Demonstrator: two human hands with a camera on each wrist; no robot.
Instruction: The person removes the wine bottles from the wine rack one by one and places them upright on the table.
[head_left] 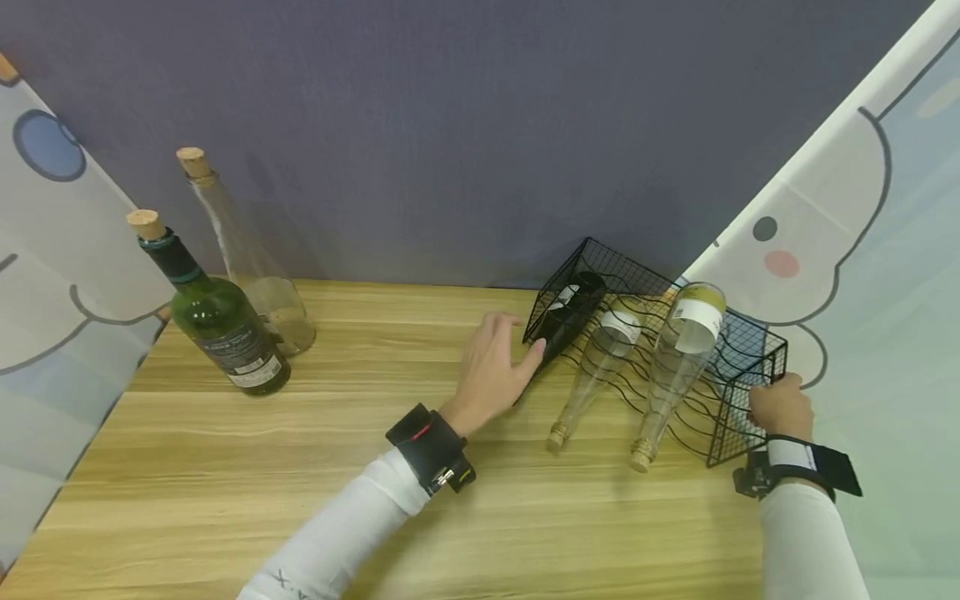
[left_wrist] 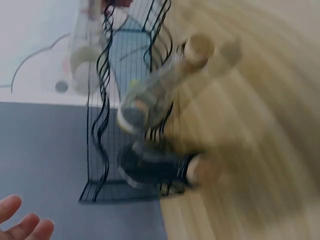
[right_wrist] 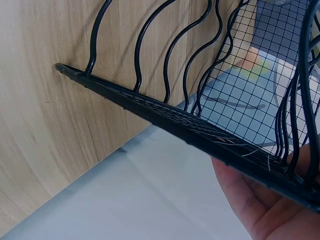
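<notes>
A black wire wine rack (head_left: pixel 750 392) stands at the right of the wooden table. In it lie a dark bottle (head_left: pixel 573 312) at the left end and two clear corked bottles, the smaller clear bottle (head_left: pixel 600 358) in the middle and the taller clear bottle (head_left: pixel 684 342) to its right. My left hand (head_left: pixel 491 371), fingers loosely spread and holding nothing, hovers just left of the dark bottle. Its fingertips (left_wrist: pixel 30 227) show at the corner of the left wrist view. My right hand (head_left: pixel 783 408) grips the mesh end panel (right_wrist: pixel 200 142) of the rack at its upper edge.
At the table's far left stand a green corked bottle (head_left: pixel 225 333) and a tall clear corked bottle (head_left: pixel 277 308). A grey panel (head_left: pixel 420 150) rises along the back of the wooden table (head_left: pixel 360 350). Printed white cloth (head_left: pixel 900 333) borders the right side.
</notes>
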